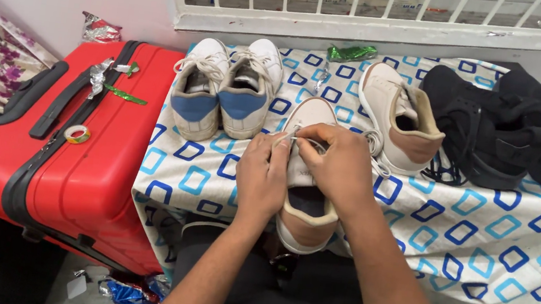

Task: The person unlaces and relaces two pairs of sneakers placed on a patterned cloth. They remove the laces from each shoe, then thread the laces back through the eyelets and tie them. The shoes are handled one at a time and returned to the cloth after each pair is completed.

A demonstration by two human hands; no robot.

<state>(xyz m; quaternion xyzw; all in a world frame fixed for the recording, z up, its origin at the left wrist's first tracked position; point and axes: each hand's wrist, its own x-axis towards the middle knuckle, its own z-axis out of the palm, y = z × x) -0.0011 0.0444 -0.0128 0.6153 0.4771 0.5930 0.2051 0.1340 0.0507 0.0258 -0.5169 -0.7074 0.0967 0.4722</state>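
A cream sneaker with a tan heel collar (304,211) lies on the patterned cloth (480,233), its heel toward me. My left hand (260,178) grips its left side near the tongue. My right hand (341,167) pinches its white lace over the tongue. Its matching sneaker (398,119) sits just beyond, to the right, with its lace trailing loose.
A pair of white sneakers with blue heels (227,88) stands at the back left, a pair of black sneakers (514,127) at the back right. A red suitcase (77,156) lies at left with a tape roll (77,134) on it. A white window grille (384,8) runs behind.
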